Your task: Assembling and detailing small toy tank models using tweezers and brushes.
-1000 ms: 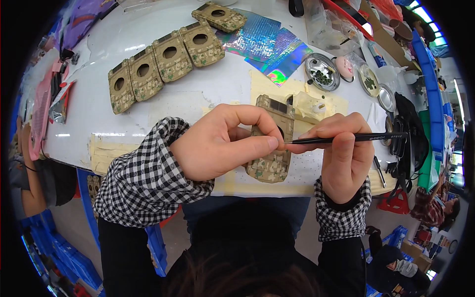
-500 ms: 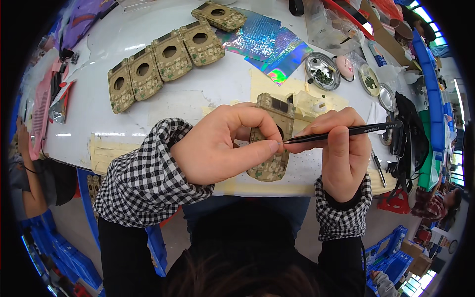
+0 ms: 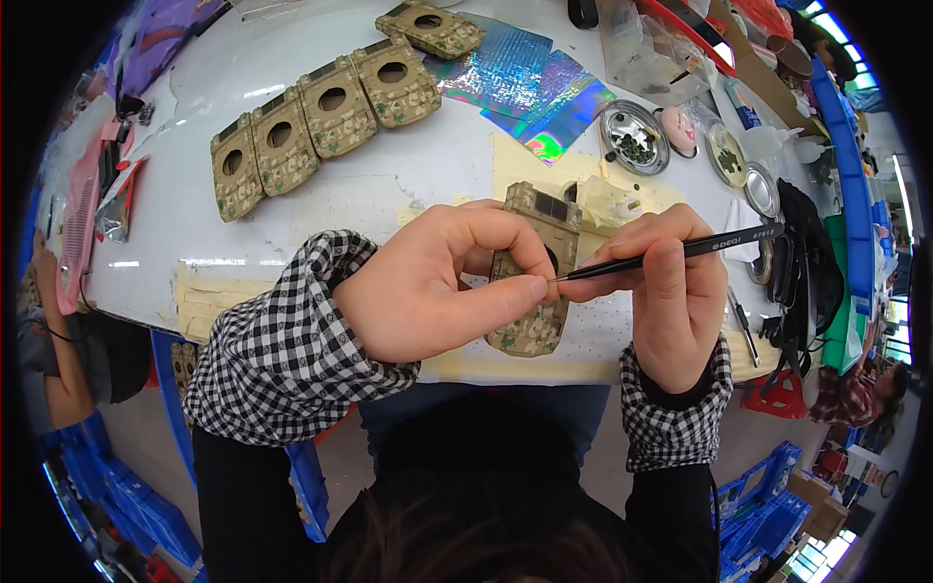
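My left hand (image 3: 432, 282) is closed in a pinch, thumb against index finger. Whatever sits between those fingertips is too small to make out. In my right hand (image 3: 671, 301) is a pair of slim black tweezers (image 3: 695, 249), held like a pen. Their fine metal tip meets my left fingertips. Beneath both hands lies a camouflage-painted model tank hull (image 3: 530, 335), partly covered by my left hand. Its round top opening shows only in part.
Several matching hulls (image 3: 335, 112) stand in a slanting row at the far left. Shiny holographic sheets (image 3: 530, 83) lie beside them. Right of these, a round metal tin (image 3: 632, 136) contains small dark green pieces. A pen (image 3: 743, 330) and black bag (image 3: 812, 262) lie at the right.
The tweezers' rear end has tipped slightly upward and away, and my right hand has shifted a little with it. My left hand keeps its pinch in nearly the same place.
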`<move>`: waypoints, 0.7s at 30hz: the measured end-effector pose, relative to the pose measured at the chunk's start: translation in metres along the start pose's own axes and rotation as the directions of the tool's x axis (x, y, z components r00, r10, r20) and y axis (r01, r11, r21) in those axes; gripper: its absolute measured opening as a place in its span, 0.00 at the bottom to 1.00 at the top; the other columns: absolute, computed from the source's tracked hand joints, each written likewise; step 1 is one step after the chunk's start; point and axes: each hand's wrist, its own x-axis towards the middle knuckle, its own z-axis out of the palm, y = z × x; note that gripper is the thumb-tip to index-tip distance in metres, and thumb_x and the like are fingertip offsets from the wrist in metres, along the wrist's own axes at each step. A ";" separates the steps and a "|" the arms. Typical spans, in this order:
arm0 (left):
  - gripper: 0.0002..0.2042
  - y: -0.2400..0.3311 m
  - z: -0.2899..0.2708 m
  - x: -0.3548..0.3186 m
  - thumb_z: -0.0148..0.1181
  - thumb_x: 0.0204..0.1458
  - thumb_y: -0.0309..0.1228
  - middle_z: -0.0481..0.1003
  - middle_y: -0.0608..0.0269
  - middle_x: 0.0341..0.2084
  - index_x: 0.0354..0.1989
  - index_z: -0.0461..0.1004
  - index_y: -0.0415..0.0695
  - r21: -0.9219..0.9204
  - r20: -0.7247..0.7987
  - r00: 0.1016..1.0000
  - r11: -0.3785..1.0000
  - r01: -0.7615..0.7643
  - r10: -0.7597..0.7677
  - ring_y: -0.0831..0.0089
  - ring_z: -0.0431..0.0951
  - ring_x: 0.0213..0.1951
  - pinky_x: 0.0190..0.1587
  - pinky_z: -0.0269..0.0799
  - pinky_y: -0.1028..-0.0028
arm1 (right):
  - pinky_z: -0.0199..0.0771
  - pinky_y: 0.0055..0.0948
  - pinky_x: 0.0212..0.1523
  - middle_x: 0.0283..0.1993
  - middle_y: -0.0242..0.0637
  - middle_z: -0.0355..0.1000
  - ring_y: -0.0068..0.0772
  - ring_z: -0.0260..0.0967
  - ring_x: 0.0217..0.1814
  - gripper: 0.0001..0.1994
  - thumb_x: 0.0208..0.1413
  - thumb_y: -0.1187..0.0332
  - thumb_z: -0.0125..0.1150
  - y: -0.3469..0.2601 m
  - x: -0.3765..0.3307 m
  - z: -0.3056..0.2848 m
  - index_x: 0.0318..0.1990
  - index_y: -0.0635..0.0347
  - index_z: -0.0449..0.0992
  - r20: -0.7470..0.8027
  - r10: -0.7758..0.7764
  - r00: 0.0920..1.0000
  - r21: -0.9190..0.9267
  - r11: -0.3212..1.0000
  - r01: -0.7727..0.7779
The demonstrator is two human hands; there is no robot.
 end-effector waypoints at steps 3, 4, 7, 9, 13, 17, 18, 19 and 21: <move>0.06 0.001 0.000 0.000 0.55 0.56 0.27 0.69 0.67 0.35 0.36 0.72 0.37 0.002 0.005 1.000 1.000 -0.004 0.004 0.82 0.71 0.37 0.40 0.66 0.80 | 0.83 0.31 0.31 0.34 0.41 0.65 0.31 0.73 0.32 0.18 0.65 0.59 0.42 -0.001 0.000 0.000 0.36 0.69 0.65 0.001 0.000 1.000 0.005 1.000 0.000; 0.06 0.002 0.000 0.001 0.55 0.56 0.27 0.69 0.67 0.35 0.36 0.72 0.37 -0.002 0.008 1.000 1.000 -0.002 0.002 0.82 0.71 0.37 0.40 0.66 0.80 | 0.83 0.31 0.31 0.34 0.41 0.65 0.31 0.73 0.32 0.18 0.65 0.59 0.42 -0.001 0.000 -0.001 0.36 0.69 0.65 0.000 -0.003 1.000 0.001 1.000 0.003; 0.05 0.001 0.000 0.000 0.55 0.56 0.27 0.70 0.67 0.35 0.36 0.72 0.37 -0.002 -0.002 1.000 1.000 0.002 -0.002 0.82 0.71 0.37 0.39 0.65 0.80 | 0.82 0.29 0.36 0.34 0.41 0.69 0.34 0.76 0.35 0.15 0.66 0.62 0.43 0.002 0.000 -0.004 0.38 0.68 0.65 0.026 -0.005 1.000 0.050 0.999 0.003; 0.05 0.000 0.000 0.000 0.55 0.56 0.27 0.70 0.67 0.35 0.36 0.72 0.37 -0.002 -0.005 1.000 1.000 0.007 -0.007 0.82 0.71 0.37 0.39 0.65 0.80 | 0.81 0.28 0.38 0.34 0.41 0.71 0.36 0.77 0.36 0.14 0.66 0.63 0.43 0.002 -0.001 -0.005 0.38 0.68 0.65 0.036 -0.001 0.999 0.078 0.997 -0.002; 0.06 0.000 0.000 0.000 0.55 0.56 0.27 0.71 0.67 0.35 0.35 0.72 0.37 0.005 -0.001 1.000 1.000 0.010 -0.010 0.83 0.71 0.37 0.39 0.65 0.80 | 0.81 0.28 0.38 0.35 0.41 0.71 0.35 0.77 0.36 0.14 0.66 0.63 0.43 0.001 0.000 -0.005 0.38 0.68 0.65 0.039 0.005 0.999 0.085 0.996 -0.008; 0.06 0.004 0.000 0.000 0.55 0.56 0.28 0.72 0.66 0.34 0.36 0.72 0.37 0.001 -0.010 0.999 1.000 0.031 -0.031 0.83 0.71 0.36 0.39 0.66 0.81 | 0.80 0.29 0.39 0.36 0.42 0.70 0.35 0.77 0.37 0.13 0.66 0.64 0.43 0.002 0.000 -0.006 0.39 0.69 0.65 0.032 -0.020 0.999 0.077 0.997 0.017; 0.06 0.004 0.000 0.000 0.55 0.56 0.28 0.72 0.66 0.34 0.36 0.72 0.37 -0.003 -0.015 0.999 0.999 0.033 -0.033 0.83 0.72 0.36 0.38 0.66 0.81 | 0.80 0.29 0.40 0.36 0.42 0.70 0.35 0.77 0.37 0.13 0.66 0.64 0.43 0.002 0.000 -0.006 0.39 0.69 0.65 0.032 -0.024 0.999 0.081 0.996 0.022; 0.06 0.004 0.000 0.000 0.55 0.56 0.28 0.73 0.66 0.34 0.36 0.72 0.37 -0.007 -0.021 0.999 0.999 0.035 -0.036 0.83 0.72 0.36 0.38 0.66 0.82 | 0.80 0.29 0.40 0.37 0.42 0.70 0.35 0.76 0.37 0.13 0.65 0.65 0.43 0.001 -0.001 -0.006 0.39 0.69 0.65 0.032 -0.029 0.999 0.085 0.996 0.027; 0.07 0.003 0.000 0.000 0.55 0.56 0.28 0.73 0.66 0.34 0.36 0.72 0.37 -0.009 -0.025 0.999 1.000 0.024 -0.024 0.83 0.72 0.36 0.38 0.66 0.82 | 0.79 0.29 0.41 0.37 0.42 0.70 0.34 0.76 0.38 0.12 0.65 0.66 0.44 0.001 0.000 -0.006 0.40 0.69 0.65 0.046 -0.055 0.997 0.078 0.996 0.051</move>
